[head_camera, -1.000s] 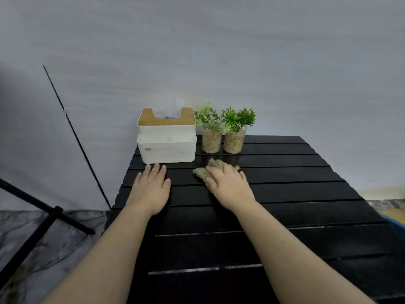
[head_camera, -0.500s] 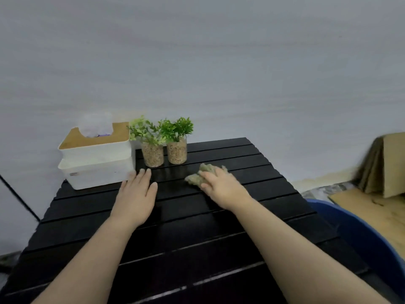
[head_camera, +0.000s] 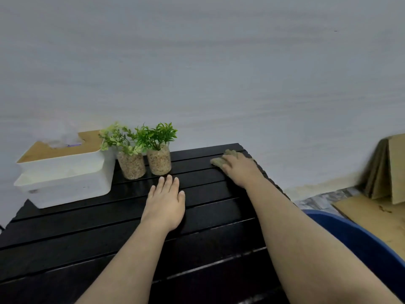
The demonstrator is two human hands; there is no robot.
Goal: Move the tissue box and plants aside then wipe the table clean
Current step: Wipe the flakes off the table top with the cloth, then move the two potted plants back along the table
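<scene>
A white tissue box (head_camera: 65, 172) with a tan lid stands at the far left of the black slatted table (head_camera: 87, 227). Beside it stand two small plants in glass pots of pebbles, the left plant (head_camera: 131, 164) and the right plant (head_camera: 159, 161). My left hand (head_camera: 165, 200) lies flat on the table just in front of the pots, holding nothing. At the table's far right corner my right hand (head_camera: 240, 170) presses down on a crumpled olive cloth (head_camera: 221, 160), which is mostly hidden under the fingers.
A grey wall runs close behind the table. A blue curved object (head_camera: 361, 240) sits low at the right, beside the table's edge. Flat cardboard (head_camera: 392, 170) leans on the wall at the far right, and more lies on the floor.
My right hand has slid the cloth from the table's middle to the far right corner. My left hand has shifted a little right, staying flat. The view has turned right.
</scene>
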